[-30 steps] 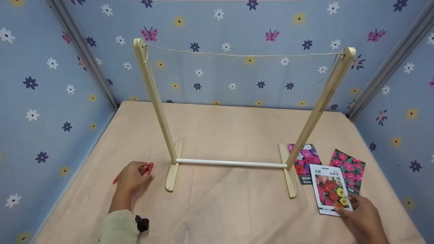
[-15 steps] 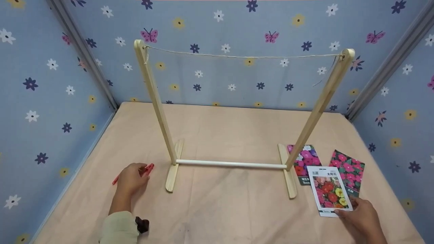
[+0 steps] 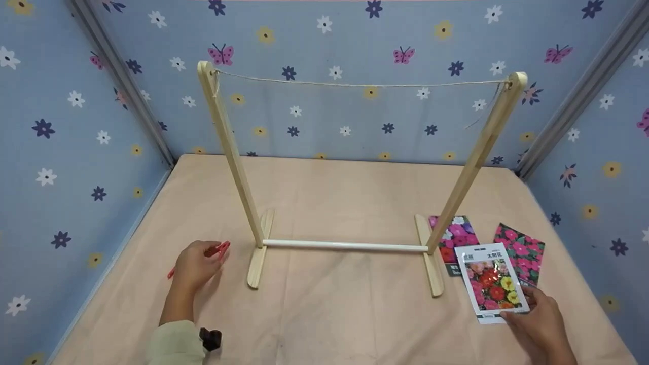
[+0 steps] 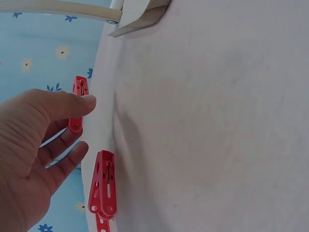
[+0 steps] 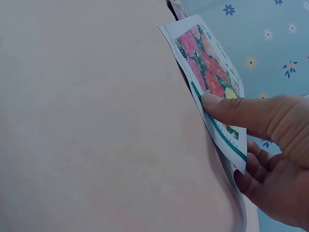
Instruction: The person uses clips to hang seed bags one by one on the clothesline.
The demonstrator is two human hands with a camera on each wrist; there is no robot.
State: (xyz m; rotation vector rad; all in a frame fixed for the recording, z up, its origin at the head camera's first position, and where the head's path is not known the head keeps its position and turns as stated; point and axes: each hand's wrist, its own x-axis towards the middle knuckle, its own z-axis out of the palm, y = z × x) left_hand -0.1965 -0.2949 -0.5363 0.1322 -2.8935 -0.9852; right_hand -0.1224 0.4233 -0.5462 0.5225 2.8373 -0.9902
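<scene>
The left hand (image 3: 196, 267) pinches a red plastic clothespin (image 3: 222, 249) and, well apart, the right hand (image 3: 543, 319) a flat white rectangular flower packet (image 3: 491, 284) over peach cloth (image 3: 329, 314); work seems early, both grasped, the thin beige string (image 3: 370, 86) bearing neither, two flat magenta-flowered packets (image 3: 520, 251) lying unheld

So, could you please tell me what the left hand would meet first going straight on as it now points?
In the head view, the left hand, with its red clothespin, would probably meet the left wooden post first, low down, though depth is unclear.
</scene>
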